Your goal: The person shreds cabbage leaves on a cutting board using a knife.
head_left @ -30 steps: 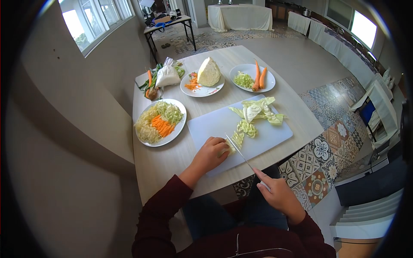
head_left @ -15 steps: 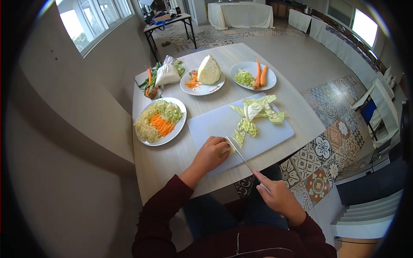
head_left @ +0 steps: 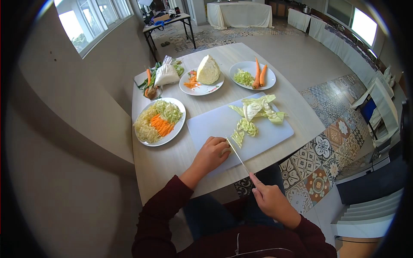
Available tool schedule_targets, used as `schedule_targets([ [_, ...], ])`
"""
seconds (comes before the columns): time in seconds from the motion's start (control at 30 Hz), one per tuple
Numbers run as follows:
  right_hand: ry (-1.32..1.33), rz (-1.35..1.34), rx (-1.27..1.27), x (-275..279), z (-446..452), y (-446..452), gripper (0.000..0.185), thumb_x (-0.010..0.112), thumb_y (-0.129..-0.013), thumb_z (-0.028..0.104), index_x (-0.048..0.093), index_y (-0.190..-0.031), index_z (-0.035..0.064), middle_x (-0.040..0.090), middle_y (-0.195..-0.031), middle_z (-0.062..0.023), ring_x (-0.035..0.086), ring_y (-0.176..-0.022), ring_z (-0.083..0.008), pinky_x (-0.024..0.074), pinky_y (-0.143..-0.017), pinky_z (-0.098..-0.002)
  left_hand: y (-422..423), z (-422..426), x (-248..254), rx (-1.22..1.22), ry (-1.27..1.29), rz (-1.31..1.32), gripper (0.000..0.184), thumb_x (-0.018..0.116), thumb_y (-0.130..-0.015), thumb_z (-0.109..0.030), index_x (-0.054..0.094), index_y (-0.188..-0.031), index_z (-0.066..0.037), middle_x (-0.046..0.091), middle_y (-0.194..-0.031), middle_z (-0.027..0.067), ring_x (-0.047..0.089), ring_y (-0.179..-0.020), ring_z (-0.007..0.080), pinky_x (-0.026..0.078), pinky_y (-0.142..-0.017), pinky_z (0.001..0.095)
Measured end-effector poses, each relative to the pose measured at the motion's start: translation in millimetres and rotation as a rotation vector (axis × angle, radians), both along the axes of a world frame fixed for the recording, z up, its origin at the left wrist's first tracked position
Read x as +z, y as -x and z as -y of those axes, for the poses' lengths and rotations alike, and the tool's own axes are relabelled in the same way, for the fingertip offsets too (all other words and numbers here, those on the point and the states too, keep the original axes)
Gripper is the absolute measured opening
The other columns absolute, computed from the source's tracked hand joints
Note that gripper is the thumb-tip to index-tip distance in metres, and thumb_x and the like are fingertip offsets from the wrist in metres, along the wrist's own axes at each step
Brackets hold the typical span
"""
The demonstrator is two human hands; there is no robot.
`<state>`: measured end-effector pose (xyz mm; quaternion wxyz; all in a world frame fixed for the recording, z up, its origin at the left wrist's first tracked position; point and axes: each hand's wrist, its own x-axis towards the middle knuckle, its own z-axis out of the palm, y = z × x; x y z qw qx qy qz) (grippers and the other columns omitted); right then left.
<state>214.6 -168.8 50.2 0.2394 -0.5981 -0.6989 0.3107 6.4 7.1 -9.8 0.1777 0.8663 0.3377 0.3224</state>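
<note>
On the near part of a white cutting board [head_left: 206,122], my left hand [head_left: 211,154] is closed with bent fingers over a piece of cabbage, mostly hidden beneath them. My right hand [head_left: 272,198] grips a knife [head_left: 240,160], index finger stretched along its back. The blade lies right beside my left fingertips. Just past the blade tip are shredded cabbage strips [head_left: 238,136] and a small heap of cut cabbage [head_left: 247,126]. Loose cabbage leaves [head_left: 260,109] rest at the board's far right.
A plate [head_left: 175,136] of shredded vegetables stands left of the board. Behind are a plate [head_left: 211,89] with a cabbage chunk [head_left: 208,71] and carrot bits, and a plate [head_left: 270,84] with two carrots [head_left: 257,75]. A bag of white powder [head_left: 166,75] sits by leafy vegetables. A wall borders the left.
My right hand and the knife have shifted slightly left and forward, bringing the blade closer against my left fingers. My left hand stays nearly in place.
</note>
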Motion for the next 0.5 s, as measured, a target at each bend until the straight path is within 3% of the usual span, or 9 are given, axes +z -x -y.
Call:
schedule_targets([
  [0.5,0.088,-0.054,-0.018,5,-20,-1,0.049,0.051,-0.096,0.017,0.046,-0.143,0.0031,0.06,-0.068,-0.0287,0.061,-0.065,-0.0465,0.0486,-0.064,-0.0528,0,-2,-1,-0.02,0.0,0.02,0.02,0.074,-0.077,-0.008,0.071,-0.097,-0.006,0.066,-0.11,0.0107,0.061,-0.1,0.0305,0.052,-0.089,0.0388],
])
